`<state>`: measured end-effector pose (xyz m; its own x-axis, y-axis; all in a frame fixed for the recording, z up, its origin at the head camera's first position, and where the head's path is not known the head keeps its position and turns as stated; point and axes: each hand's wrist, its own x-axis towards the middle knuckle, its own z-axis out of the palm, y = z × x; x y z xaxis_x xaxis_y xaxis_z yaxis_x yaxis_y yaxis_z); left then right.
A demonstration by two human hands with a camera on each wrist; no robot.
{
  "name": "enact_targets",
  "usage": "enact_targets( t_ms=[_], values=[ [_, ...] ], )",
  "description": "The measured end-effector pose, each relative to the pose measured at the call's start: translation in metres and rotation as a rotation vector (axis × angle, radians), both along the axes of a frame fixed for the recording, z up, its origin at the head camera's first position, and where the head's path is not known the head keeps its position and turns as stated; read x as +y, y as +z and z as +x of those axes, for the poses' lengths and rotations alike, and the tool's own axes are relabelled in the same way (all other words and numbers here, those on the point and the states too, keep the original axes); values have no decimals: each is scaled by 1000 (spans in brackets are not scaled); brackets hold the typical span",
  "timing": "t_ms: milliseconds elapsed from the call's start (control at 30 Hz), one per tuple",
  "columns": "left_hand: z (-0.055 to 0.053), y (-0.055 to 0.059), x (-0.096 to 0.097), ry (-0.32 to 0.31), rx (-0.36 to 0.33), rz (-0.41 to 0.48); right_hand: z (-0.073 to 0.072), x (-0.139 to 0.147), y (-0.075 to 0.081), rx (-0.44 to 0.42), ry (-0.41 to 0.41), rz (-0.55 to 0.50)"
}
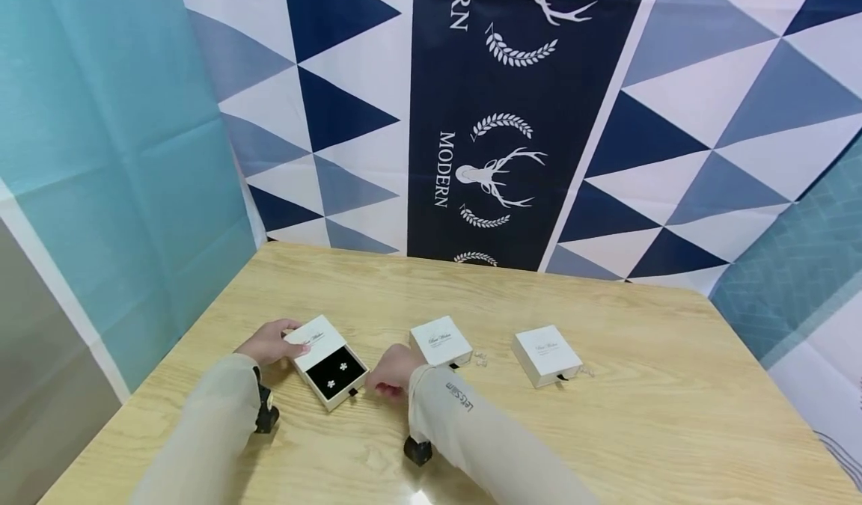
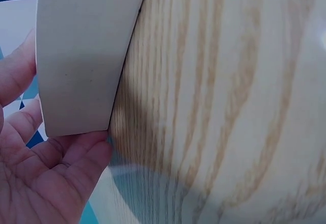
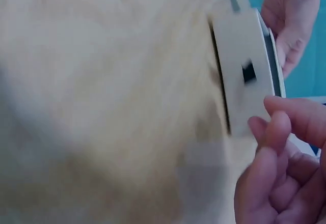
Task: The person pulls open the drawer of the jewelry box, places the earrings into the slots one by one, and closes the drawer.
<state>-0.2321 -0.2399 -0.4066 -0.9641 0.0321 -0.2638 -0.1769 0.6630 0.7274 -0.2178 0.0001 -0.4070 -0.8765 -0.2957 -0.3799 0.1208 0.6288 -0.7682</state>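
A white earring box point(image 1: 315, 338) stands at the left of the table, its drawer point(image 1: 331, 399) slid partly out toward me. Two small flower earrings point(image 1: 343, 366) sit on the black padding inside. My left hand point(image 1: 271, 343) grips the far left end of the box, thumb on the lid and other fingers at the back end, as the left wrist view shows. Right by the drawer's front right corner is my right hand point(image 1: 396, 370). In the right wrist view its loosely curled fingers point(image 3: 262, 175) overlap the drawer's edge, with nothing seen between them.
Two more white boxes, a middle one point(image 1: 441, 340) and a right one point(image 1: 547, 354), lie on the wooden table point(image 1: 640, 430). Small earrings point(image 1: 481, 358) lie beside the middle box, and similar small pieces point(image 1: 587, 371) by the right one. Patterned cloth point(image 1: 357, 108) hangs behind.
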Motion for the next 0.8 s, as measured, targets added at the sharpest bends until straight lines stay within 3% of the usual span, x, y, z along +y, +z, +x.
enact_targets(
  t_ms=[133, 233, 567, 800],
  values=[
    [0, 1, -1, -6, 11, 22, 12, -6, -4, -146, -66, -138],
    [0, 0, -3, -4, 11, 33, 17, -12, -4, -195, -114, -188],
    [1, 2, -4, -4, 18, 28, 23, -25, -13, -222, -198, -294],
    [-2, 1, 0, 1, 28, 7, 22, -30, -19, -223, -224, -298]
  ],
)
